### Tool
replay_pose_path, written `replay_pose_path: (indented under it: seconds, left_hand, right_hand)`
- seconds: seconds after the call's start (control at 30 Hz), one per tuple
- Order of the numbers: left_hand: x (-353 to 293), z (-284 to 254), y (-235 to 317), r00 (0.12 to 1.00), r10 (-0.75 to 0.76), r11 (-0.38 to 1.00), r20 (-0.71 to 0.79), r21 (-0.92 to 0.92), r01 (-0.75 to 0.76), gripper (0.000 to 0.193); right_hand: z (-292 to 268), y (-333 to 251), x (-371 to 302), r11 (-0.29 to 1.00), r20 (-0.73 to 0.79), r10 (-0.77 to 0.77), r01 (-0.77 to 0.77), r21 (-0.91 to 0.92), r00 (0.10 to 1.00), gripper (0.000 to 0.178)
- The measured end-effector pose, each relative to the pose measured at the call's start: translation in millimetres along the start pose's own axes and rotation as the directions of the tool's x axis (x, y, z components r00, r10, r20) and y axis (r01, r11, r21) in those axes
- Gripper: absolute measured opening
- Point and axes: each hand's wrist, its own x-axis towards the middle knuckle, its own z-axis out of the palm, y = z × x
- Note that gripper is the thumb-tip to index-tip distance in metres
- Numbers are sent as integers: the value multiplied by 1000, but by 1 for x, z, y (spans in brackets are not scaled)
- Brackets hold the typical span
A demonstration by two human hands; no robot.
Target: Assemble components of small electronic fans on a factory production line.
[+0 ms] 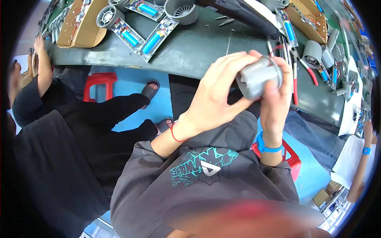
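Note:
A grey round plastic housing (260, 79) is held above the near edge of the bench, between my two hands. My left hand (216, 89), with a red string at its wrist, grips it from the left, thumb underneath and fingers over the top. From the right, my right hand (276, 99) closes on it, thumb pressed against its side; a blue band circles that wrist. A thin red wire (276, 48) shows at the housing's upper edge. Slight blur hides the fine detail of the part.
On the green bench (190, 51) lie grey fan assemblies with blue cells (152, 43), a long black tool (248, 18), red-handled pliers (307, 70) and cardboard boxes (85, 23). Co-workers sit to both sides. A red stool (99, 85) stands at the left.

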Motion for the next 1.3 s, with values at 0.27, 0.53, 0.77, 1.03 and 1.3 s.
replay_pose_path:
  seconds: [0.27,0.53,0.77,1.03,1.3]
  left_hand:
    - [-9,16,-8,949,-317,828,-2,-489,275,66]
    - [-11,3,1,912,-400,774,91,-500,390,65]
    - [-8,-20,6,966,-249,943,-74,-244,224,71]
    - [0,-12,1,977,-171,972,-132,139,188,57]
    - [-3,2,-16,983,-107,967,-148,212,138,58]
  right_hand:
    - [7,3,2,678,264,-453,522,-518,851,84]
    - [3,2,0,750,240,-395,462,-473,887,78]
    - [7,5,-9,996,-38,34,-36,-78,999,64]
    - [10,-31,13,385,454,-285,534,-753,844,32]
    - [32,-85,69,-59,792,311,842,-536,525,15]
